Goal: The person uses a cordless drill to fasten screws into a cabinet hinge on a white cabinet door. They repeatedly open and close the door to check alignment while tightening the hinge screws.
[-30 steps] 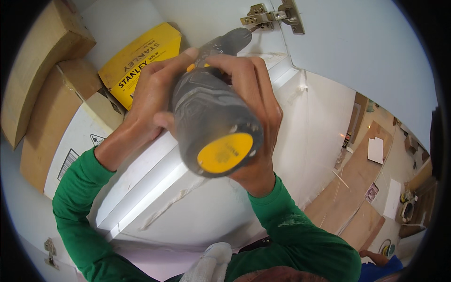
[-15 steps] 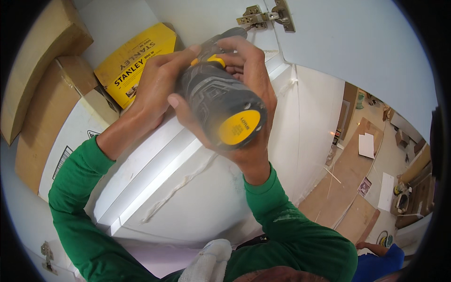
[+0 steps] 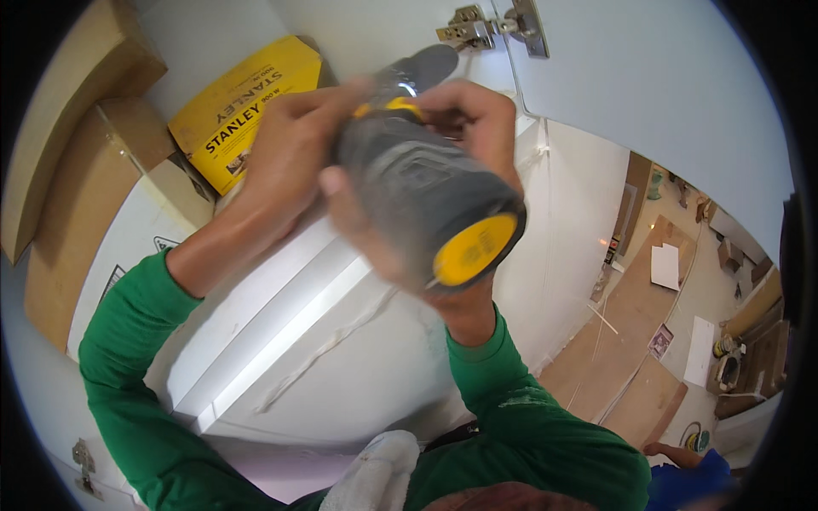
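Note:
A blurred grey-black cordless drill [image 3: 426, 179] with yellow trim points up toward a metal hinge [image 3: 464, 30] joining white panels, its tip at or beside the hinge plate. My left hand [image 3: 290, 157] grips the drill's front part from the left. My right hand [image 3: 481, 123] wraps round it from the right and beneath, thumb along the left side and fingers near the yellow switch. Behind my left hand lie a yellow box [image 3: 230, 94] and cardboard boxes [image 3: 81, 196].
White cabinet door [image 3: 639, 77] at upper right; white ledge [image 3: 281, 307] below my hands; second hinge [image 3: 85, 464] at lower left; white cloth [image 3: 375, 473] by my body. Beyond, a floor holds boards [image 3: 622, 332] and clutter. A person in a blue sleeve [image 3: 690, 477] is at lower right.
The drill's rear end has risen and swung to the right, its tip staying by the hinge. My right hand has shifted round it, thumb now showing on the left side.

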`<state>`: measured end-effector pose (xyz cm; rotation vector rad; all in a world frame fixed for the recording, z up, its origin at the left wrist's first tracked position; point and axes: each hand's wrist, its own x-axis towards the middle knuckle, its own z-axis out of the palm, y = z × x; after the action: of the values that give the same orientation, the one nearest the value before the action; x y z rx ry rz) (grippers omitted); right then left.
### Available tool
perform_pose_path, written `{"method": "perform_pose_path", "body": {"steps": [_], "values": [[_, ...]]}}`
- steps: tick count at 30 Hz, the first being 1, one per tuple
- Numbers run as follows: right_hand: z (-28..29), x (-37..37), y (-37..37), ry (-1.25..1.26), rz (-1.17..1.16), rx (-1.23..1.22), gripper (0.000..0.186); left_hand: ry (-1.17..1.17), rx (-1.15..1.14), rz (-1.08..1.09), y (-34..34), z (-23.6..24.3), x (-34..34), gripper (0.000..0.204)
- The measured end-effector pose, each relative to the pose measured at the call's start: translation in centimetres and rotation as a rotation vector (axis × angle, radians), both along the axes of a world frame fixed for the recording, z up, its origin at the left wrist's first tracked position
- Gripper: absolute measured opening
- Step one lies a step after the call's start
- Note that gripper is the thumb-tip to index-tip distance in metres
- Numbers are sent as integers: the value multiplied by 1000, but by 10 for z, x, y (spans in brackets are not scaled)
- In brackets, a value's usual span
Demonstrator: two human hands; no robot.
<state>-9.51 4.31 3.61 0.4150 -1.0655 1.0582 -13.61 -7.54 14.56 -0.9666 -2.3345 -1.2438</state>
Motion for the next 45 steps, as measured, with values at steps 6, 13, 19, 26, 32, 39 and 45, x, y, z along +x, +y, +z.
{"method": "perform_pose_path", "body": {"steps": [6,13,19,26,32,39,45], "values": [[3,-1,-7,-54,107,27,93,-111,-41,-111,-10,-3,-23,69],[-1,-6,2,-59,61,106,89,-89,-58,-89,-11,-5,-26,73],[4,-1,-2,-83,71,52,75,-122,-38,-21,-13,-1,3,76],[-3,58,-14,45,244,258,74,-223,134,-51,-55,-1,92,82],[-59,118,20,-189,269,564,76,-271,54,-7,-98,-3,194,65],[-82,192,157,97,197,-289,80,16,231,40,-120,-117,280,57],[-83,217,175,220,139,18,88,-101,197,51,-114,-217,312,54]]}}
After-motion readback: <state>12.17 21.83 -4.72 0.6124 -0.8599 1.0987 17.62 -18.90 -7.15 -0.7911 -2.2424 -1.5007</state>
